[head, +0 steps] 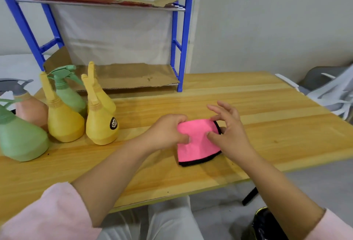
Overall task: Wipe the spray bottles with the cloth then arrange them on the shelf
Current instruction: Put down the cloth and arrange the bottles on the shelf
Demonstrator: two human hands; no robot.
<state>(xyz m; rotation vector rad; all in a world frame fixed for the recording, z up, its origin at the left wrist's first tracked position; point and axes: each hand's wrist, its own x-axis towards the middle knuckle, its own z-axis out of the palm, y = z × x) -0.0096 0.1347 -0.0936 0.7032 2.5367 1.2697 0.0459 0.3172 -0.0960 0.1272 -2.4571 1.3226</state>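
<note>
A pink cloth [196, 144] with a black hem lies folded on the wooden table [248, 106]. My left hand [166, 133] grips its left edge with curled fingers. My right hand [229, 131] pinches the cloth's right side between thumb and forefinger, the other fingers spread above. Several spray bottles stand at the left: two yellow ones [101, 123] [64, 121] in front, a third yellow one [107, 102] behind, a green one [68, 91] further back, a large green one [21, 138] at the left edge, and a peach one with a grey trigger [30, 110].
A blue metal shelf [180, 49] stands at the back of the table, its two levels lined with cardboard [133, 75]. A grey and white chair [328, 91] sits off the table's right end. My legs show below the table's front edge.
</note>
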